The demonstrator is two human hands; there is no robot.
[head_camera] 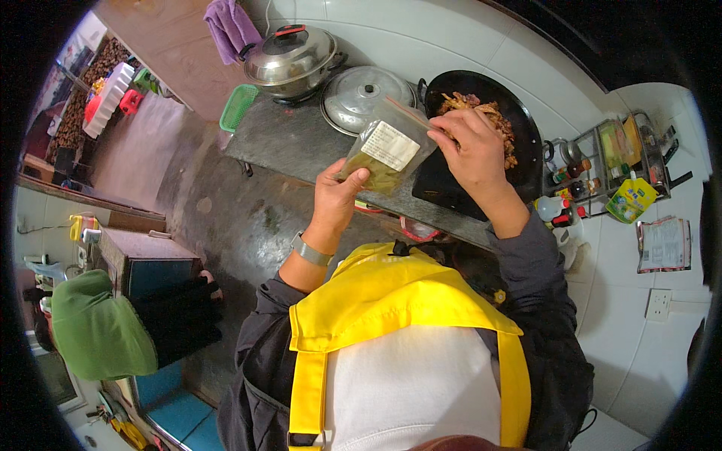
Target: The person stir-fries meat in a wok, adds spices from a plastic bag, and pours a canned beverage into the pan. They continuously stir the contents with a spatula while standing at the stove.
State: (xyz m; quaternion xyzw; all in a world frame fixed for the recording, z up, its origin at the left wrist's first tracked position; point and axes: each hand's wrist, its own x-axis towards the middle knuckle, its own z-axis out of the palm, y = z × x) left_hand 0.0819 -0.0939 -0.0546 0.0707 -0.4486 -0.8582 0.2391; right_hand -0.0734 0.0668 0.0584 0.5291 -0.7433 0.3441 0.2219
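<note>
A clear zip-lock bag (395, 149) of dried green leaves, bearing a printed white label, is held up over the counter's front edge. My left hand (338, 191) grips its lower corner, the thumb across the front. At the upper right corner, by the red zip strip, my right hand (471, 144) pinches the plastic between thumb and fingers. Whether the zip is parted I cannot tell. Behind my right hand stands a black wok (522, 121) with browned, chopped food (505, 135) in it, partly hidden by the hand.
Left of the wok are a domed aluminium lid (366, 96) and a lidded steel pot (290, 56). A green plastic basket (239, 107) sits at the counter's left end. Sauce bottles (572, 172) and a wire rack (615, 146) stand at right. Another person in a green top (101, 327) is at left.
</note>
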